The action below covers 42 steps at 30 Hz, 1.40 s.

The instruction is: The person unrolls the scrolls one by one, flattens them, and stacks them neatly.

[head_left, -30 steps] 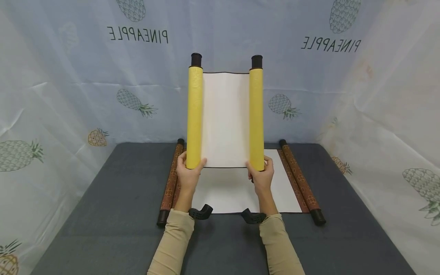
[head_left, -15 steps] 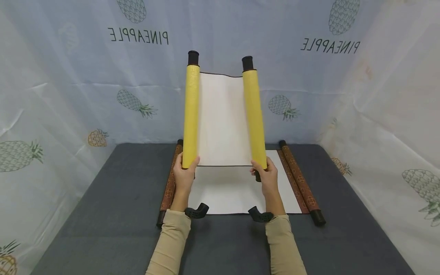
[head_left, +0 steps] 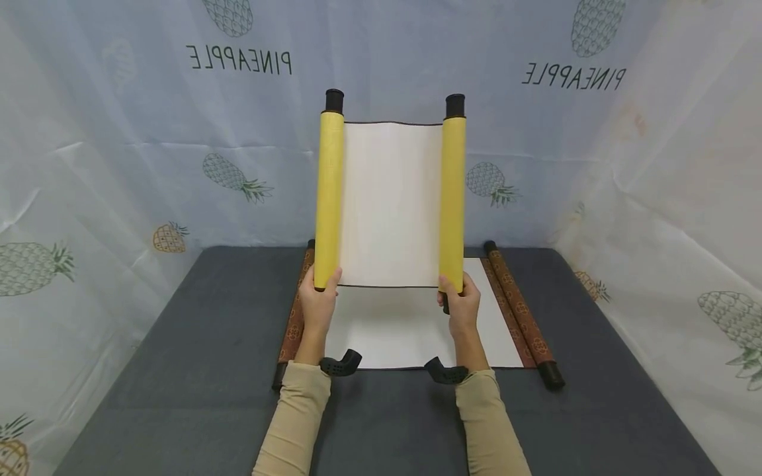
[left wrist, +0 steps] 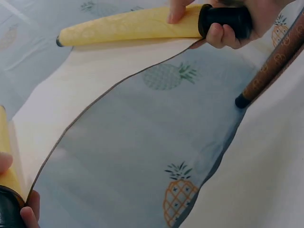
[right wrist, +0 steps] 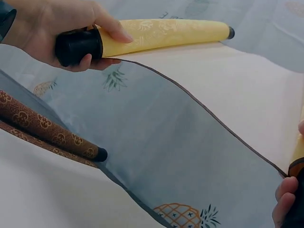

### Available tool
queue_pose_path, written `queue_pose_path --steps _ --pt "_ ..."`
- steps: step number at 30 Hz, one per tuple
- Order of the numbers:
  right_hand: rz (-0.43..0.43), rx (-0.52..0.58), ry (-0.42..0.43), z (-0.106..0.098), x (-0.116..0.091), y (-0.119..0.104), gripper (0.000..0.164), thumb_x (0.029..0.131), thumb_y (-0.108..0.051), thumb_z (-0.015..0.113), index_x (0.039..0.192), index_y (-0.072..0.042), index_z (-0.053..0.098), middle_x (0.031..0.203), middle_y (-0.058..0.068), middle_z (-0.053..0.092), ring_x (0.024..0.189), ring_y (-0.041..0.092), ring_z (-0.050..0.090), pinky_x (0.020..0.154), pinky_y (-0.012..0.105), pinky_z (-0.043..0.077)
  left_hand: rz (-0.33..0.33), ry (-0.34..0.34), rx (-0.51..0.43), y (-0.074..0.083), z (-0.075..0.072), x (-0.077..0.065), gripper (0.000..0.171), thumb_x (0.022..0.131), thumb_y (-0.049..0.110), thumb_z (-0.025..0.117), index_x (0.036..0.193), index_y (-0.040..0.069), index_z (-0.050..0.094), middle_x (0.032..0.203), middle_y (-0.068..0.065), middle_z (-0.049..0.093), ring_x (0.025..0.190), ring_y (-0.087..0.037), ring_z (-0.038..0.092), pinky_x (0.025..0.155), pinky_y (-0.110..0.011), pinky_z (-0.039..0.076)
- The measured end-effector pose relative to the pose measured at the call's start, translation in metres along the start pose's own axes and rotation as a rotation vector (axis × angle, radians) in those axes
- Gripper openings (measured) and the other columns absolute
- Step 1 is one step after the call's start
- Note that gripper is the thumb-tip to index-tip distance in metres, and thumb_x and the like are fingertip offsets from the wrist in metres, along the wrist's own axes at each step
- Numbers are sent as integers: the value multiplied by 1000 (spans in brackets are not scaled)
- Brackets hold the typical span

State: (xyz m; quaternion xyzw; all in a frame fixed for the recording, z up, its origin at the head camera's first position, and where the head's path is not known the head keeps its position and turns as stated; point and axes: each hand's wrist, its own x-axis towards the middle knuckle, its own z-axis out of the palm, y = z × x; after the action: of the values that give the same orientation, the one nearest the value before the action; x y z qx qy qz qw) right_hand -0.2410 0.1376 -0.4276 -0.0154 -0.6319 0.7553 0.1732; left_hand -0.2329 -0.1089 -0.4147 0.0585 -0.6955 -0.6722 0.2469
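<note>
The left hand (head_left: 318, 304) and right hand (head_left: 464, 306) grip the yellow scroll (head_left: 329, 198), raised at 12 o'clock; its 3 o'clock roll (head_left: 452, 198) now stands straighter, farther out, exposing more white paper (head_left: 391, 205).

From here I see a yellow scroll (right wrist: 171, 34) with a faint tone-on-tone pattern, black knobs (head_left: 455, 106) and a white sheet (head_left: 391, 205) edged in a thin dark line. Brown rollers (head_left: 520, 304) carry tan flower-like motifs. I make out a dark grey table (head_left: 196, 344), beige sleeves (head_left: 299, 410), and a pale curtain (head_left: 381, 39) printed with green and orange pineapples (head_left: 169, 238).
</note>
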Motion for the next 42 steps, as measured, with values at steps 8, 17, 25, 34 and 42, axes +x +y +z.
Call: queue_pose_path --steps 8,17,25,34,42 --pt "5 -34 27 0 0 1 28 78 -4 77 97 -9 57 61 -9 51 47 6 47 48 21 39 -32 48 -41 -3 3 -2 37 89 15 65 121 -2 60 76 5 50 51 -1 47 53 -16 42" --pt "10 -12 42 -1 3 1 32 82 5 68 104 -11 50 62 -10 52 45 5 49 46 17 42 19 87 -24 -4 2 0 40 79 11 75 114 -4 63 78 4 53 60 -5 50 54 -18 44" --pt "21 49 43 -2 3 0 30 85 6 63 99 -13 46 53 -9 57 41 4 53 44 16 43 28 109 25 -3 1 0 54 77 13 78 126 1 58 99 -17 60 76 -13 50 60 -22 45" --pt "1 -2 23 -4 4 2 25 89 0 61 111 -9 51 79 -4 56 51 4 59 48 16 46 36 130 0 -3 -5 1 53 82 10 73 129 0 52 101 -18 62 60 -2 53 51 -15 46" --pt "103 -84 -38 -10 5 -3 33 92 -11 62 121 4 54 73 -9 61 59 2 64 61 19 56 42 83 -4 0 -11 5 44 85 13 72 124 2 57 89 0 54 58 -1 52 55 -15 47"
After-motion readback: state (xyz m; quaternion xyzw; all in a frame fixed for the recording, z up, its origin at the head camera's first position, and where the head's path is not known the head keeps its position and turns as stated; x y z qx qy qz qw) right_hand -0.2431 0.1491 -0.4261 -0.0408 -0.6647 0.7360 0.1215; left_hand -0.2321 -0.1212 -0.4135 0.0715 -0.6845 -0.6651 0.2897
